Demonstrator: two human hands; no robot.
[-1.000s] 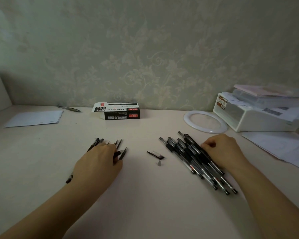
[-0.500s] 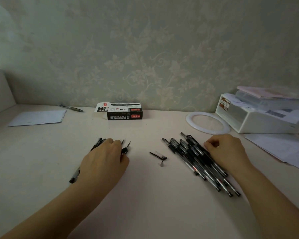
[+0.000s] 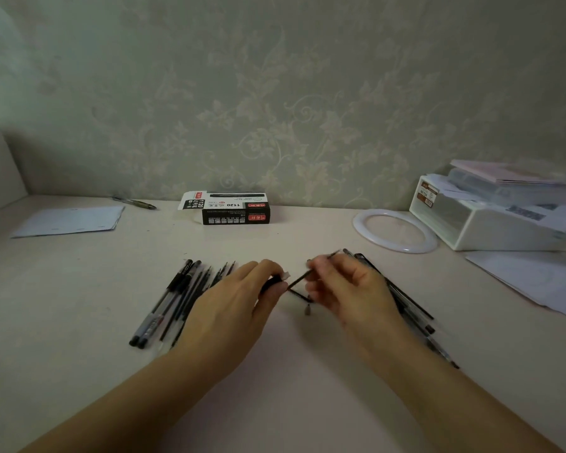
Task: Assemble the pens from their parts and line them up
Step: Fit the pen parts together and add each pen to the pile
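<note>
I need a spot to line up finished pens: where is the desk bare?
Bare: the near desk between the forearms, and the strip between the pen box and the hands. Also left, between the paper sheet and the left pile of parts. Crowded: around the right pile, ring and white bin.

Readable print: one number, on the pen box

The black pen box (image 3: 235, 213) at the upper middle of the frame bears "1120" in white, upside down on its top and sideways on its open white flap. Its red labels and the storage box's (image 3: 490, 230) sticker are too small to read.
</note>
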